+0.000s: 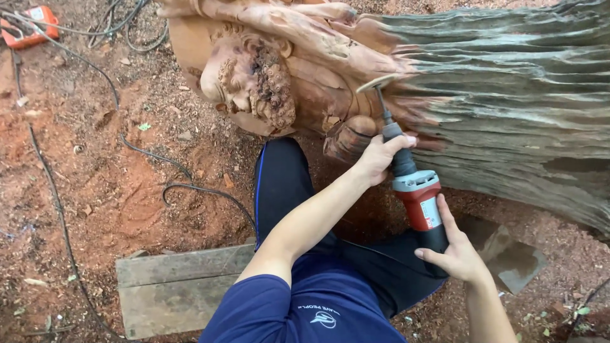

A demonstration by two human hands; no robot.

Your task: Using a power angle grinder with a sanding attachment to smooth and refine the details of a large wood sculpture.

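A red and grey power grinder (pixel 416 190) with a long black neck points up at a reddish carved wooden figure (pixel 279 70). Its small disc (pixel 376 82) touches the carving where it meets the grey, rough log (pixel 521 101). My left hand (pixel 381 155) grips the grinder's black neck. My right hand (pixel 456 251) holds the rear of the red body from below. The carved figure has curly hair and lies on its side.
I sit on a weathered wooden plank (pixel 175 286) on red soil strewn with wood chips. Black cables (pixel 190 184) snake across the ground at left. An orange tool (pixel 28 28) lies at the top left corner. A flat stone (pixel 511 257) lies at right.
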